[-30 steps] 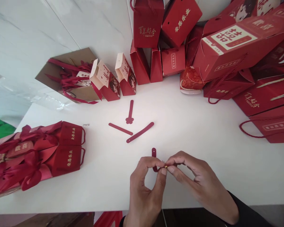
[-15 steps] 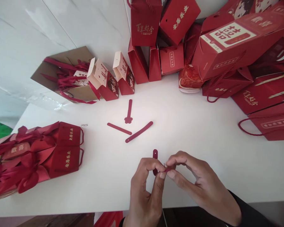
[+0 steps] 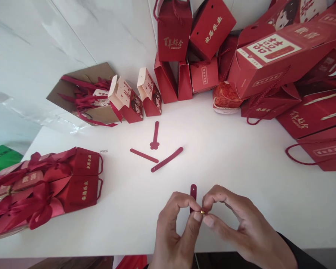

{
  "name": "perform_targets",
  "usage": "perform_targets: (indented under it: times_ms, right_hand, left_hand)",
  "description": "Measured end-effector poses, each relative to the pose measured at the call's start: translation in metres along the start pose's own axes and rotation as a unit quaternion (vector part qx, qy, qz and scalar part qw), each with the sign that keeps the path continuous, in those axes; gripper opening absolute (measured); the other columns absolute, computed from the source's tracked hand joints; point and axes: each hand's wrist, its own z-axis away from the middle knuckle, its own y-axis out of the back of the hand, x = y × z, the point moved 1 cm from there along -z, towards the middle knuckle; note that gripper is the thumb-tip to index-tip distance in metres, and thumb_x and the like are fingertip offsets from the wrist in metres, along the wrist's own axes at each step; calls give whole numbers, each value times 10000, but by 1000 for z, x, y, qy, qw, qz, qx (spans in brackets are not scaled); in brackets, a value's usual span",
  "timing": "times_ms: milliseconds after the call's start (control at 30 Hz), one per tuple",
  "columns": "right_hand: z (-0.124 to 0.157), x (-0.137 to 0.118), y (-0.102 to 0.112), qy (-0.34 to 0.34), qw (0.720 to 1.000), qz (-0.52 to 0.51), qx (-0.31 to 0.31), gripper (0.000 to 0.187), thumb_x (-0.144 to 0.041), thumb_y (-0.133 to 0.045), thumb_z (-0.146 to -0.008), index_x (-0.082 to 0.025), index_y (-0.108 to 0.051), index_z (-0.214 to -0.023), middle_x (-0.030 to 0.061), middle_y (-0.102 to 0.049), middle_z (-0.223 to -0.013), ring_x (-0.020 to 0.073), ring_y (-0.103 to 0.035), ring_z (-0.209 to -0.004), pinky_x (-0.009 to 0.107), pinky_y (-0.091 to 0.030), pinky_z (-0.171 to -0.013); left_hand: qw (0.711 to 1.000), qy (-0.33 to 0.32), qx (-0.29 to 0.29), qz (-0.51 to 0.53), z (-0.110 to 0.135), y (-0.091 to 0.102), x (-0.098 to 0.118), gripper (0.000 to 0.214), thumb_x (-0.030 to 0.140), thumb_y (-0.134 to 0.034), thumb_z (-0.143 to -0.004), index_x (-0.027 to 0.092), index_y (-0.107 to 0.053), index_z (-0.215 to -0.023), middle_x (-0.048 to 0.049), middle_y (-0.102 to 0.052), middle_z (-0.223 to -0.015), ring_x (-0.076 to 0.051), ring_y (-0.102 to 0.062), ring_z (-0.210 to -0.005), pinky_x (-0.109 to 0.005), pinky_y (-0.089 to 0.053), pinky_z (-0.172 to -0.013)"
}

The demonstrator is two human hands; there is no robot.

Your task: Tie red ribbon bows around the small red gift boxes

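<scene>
As the left hand (image 3: 177,228) pinches a maroon strip (image 3: 193,195) and the right hand (image 3: 242,223) a gold fastener (image 3: 202,212), fitting seems underway, needing alignment next.

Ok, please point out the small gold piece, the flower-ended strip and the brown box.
Small gold piece (image 3: 202,212): head view, its shiny middle.
Flower-ended strip (image 3: 156,133): head view, its straight stem.
Brown box (image 3: 99,71): head view, bare upper wall.

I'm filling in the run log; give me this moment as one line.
left hand: pinching dark red strip | right hand: fingertips at small gold piece, grip unclear | nearby: three loose strips on white table
</scene>
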Motion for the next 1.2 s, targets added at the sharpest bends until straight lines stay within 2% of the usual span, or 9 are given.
perform_targets:
  times_ms: [167, 333, 467, 567, 633, 700, 800, 1067, 1200]
  right_hand:
    - [3, 1, 1, -13, 1000, -3, -22, 140, -401, -578, -962, -278, -589, -898, 15, -669, -866, 198, -642, -779, 295, -566, -679]
    - [3, 2, 3, 9, 999, 31, -26, 175, -428, -560, -979, -285, -609, -890, 11, -698, -851, 210, -694, -792, 300, -606, -718]
    - [5, 0, 0, -11, 999, 36, -3, 249, -503, -584, -964, -284, -613, -848, 0, -692, -812, 208, -699, -794, 279, -606, -703]
    - [6, -1, -1, -35, 999, 21, 9, 299, -547, -577, -960, -281, -617, -828, 4, -687, -807, 206, -688, -789, 280, -608, -726]
    - [6, 0, 1, -14, 1000, 23, -5, 278, -527, -581, -962, -281, -637, -845, 11, -692, -805, 207, -692, -775, 278, -612, -712]
    - [4, 2, 3, 13, 999, 29, -15, 240, -483, -597, -960, -278, -658, -852, 15, -705, -801, 212, -703, -768, 275, -618, -687]
    - [2, 4, 5, 30, 999, 30, -11, 214, -443, -622, -947, -269, -675, -835, 20, -716, -788, 218, -708, -752, 282, -626, -669]
    - [5, 1, 1, -32, 999, 13, -7, 265, -517, -584, -960, -282, -652, -858, 15, -684, -822, 210, -679, -798, 286, -609, -726]
    - [5, 1, 2, -17, 999, 4, -34, 255, -506, -559, -982, -279, -646, -904, 25, -685, -864, 214, -680, -826, 298, -605, -737]
  left_hand:
    - [998, 46, -32, 31, 2, 0, 1, 224, 415, -652, -964, 212, -656, -870, -40, -634, -865, -191, -593, -854, -322, -469, -815]
    - [999, 32, 5, 27, 7, -5, -7, 287, 484, -630, -963, 236, -689, -1095, -49, -640, -911, -213, -625, -926, -351, -464, -889]
    - [999, 36, 11, 15, 9, -6, -11, 284, 490, -642, -953, 212, -702, -941, -71, -662, -905, -219, -625, -902, -347, -479, -844]
    - [998, 51, 15, 45, 11, -5, -9, 290, 489, -662, -941, 210, -694, -1011, -73, -660, -925, -201, -611, -861, -311, -496, -763]
    - [996, 60, 4, 70, 12, -5, -7, 296, 482, -653, -950, 219, -695, -1077, -62, -650, -932, -174, -592, -809, -294, -495, -729]
    - [995, 64, -10, 77, 12, -5, -6, 277, 473, -639, -962, 222, -693, -1065, -51, -643, -921, -158, -571, -780, -292, -488, -731]
    - [996, 63, -12, 66, 12, -3, -7, 259, 464, -659, -952, 220, -669, -1039, -57, -636, -947, -177, -565, -859, -292, -470, -756]
    - [996, 75, -11, 54, 12, -1, -10, 262, 469, -654, -955, 210, -618, -970, -43, -583, -886, -176, -513, -831, -292, -426, -716]
    - [997, 69, -2, 46, 12, -2, -8, 247, 460, -657, -955, 217, -629, -987, -48, -615, -922, -183, -551, -860, -303, -445, -758]
